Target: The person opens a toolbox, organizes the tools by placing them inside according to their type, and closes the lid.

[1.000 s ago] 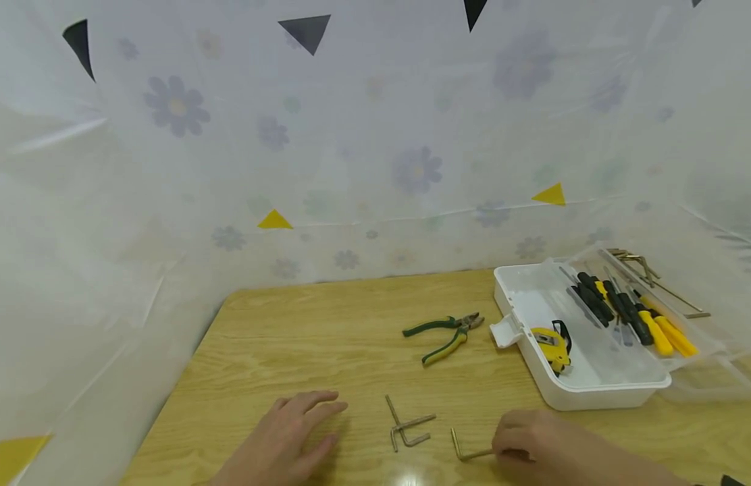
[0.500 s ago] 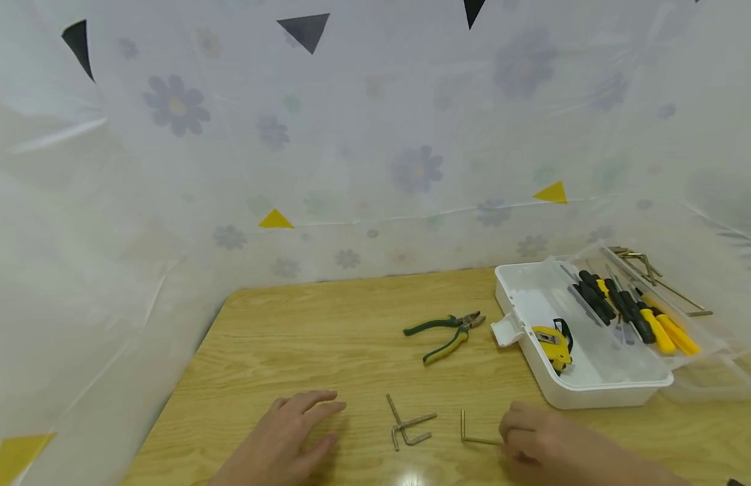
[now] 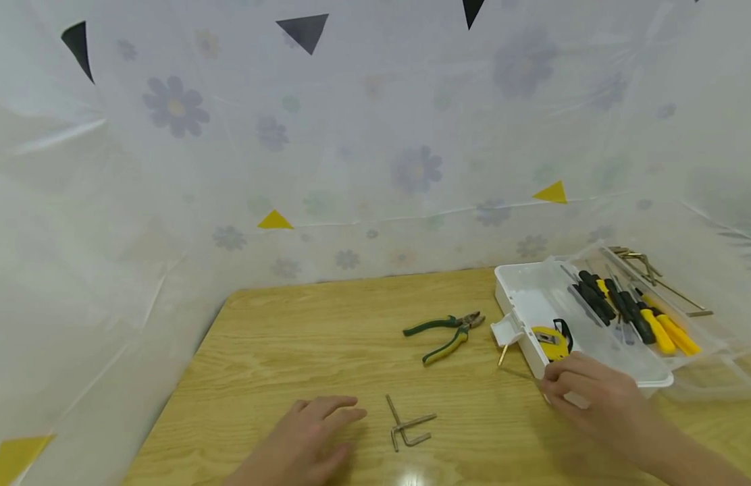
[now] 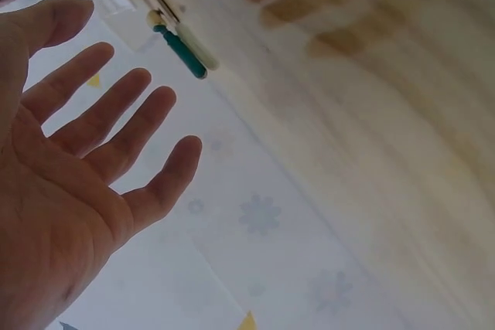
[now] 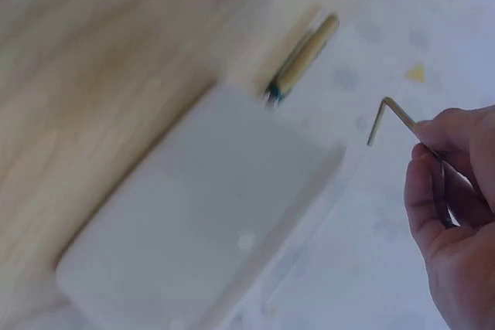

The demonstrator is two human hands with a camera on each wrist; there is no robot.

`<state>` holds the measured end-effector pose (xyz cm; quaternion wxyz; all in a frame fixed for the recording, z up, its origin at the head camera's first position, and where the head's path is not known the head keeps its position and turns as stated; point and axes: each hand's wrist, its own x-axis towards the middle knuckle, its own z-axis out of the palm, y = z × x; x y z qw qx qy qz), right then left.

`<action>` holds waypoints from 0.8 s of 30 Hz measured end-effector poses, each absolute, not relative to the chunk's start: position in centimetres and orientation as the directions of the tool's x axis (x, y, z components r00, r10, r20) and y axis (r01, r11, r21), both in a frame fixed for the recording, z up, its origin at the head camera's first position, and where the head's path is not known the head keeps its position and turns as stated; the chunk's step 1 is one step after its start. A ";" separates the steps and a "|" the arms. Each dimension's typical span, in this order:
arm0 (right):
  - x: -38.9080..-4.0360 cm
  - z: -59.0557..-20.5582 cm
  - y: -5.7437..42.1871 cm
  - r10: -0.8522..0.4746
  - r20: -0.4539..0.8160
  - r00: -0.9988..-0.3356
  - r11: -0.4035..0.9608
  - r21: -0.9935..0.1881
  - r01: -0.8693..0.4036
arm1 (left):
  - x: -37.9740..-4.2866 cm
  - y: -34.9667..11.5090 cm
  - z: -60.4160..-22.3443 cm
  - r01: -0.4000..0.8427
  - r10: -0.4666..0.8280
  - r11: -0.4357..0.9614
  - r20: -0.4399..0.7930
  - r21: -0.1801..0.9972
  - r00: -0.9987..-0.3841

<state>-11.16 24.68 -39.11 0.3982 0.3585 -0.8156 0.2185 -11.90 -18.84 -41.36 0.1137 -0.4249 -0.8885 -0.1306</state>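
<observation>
My right hand [image 3: 594, 398] pinches a brass-coloured L-shaped hex key [image 3: 514, 371] in front of the white toolbox [image 3: 600, 398]. In the right wrist view the same hex key [image 5: 396, 112] sticks out between thumb and fingers, its short arm bent down. My left hand [image 3: 311, 435] is over the table at lower centre, holding nothing. The left wrist view shows the palm of that left hand [image 4: 85, 160] with its fingers spread and slightly bent. Just right of it, two hex keys [image 3: 404, 426] lie crossed on the wood.
Pliers [image 3: 445, 334] with green and yellow handles lie spread on the wooden table [image 3: 302, 337]. A yellow tape measure [image 3: 550, 341] sits in the toolbox. Its clear lid [image 3: 710, 337] holds several screwdrivers [image 3: 627, 314] and hex keys [image 3: 645, 270]. A patterned sheet [image 3: 363, 135] hangs behind.
My right hand has lifted the hex key off the table and carried it up and right to the toolbox's front. My left hand has shifted slightly right.
</observation>
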 end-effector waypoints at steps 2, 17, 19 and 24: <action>-11.2 -38.2 25.9 -0.354 0.827 -0.437 0.715 -0.061 -0.696 | -12.0 -18.4 -41.5 0.820 0.746 0.561 0.361 0.114 -0.560; -12.5 -35.2 35.0 -0.139 0.829 -0.542 0.925 -0.087 -0.370 | -11.2 -16.1 -41.3 0.839 0.802 0.534 0.251 0.105 -0.542; -12.7 -35.1 35.9 -0.097 0.818 -0.567 0.929 -0.131 -0.347 | -11.1 -16.0 -41.3 0.842 0.804 0.530 0.252 0.103 -0.538; -13.8 -34.6 38.1 0.037 0.739 -0.673 0.928 -0.276 -0.251 | -11.0 -15.9 -41.3 0.845 0.808 0.526 0.252 0.098 -0.532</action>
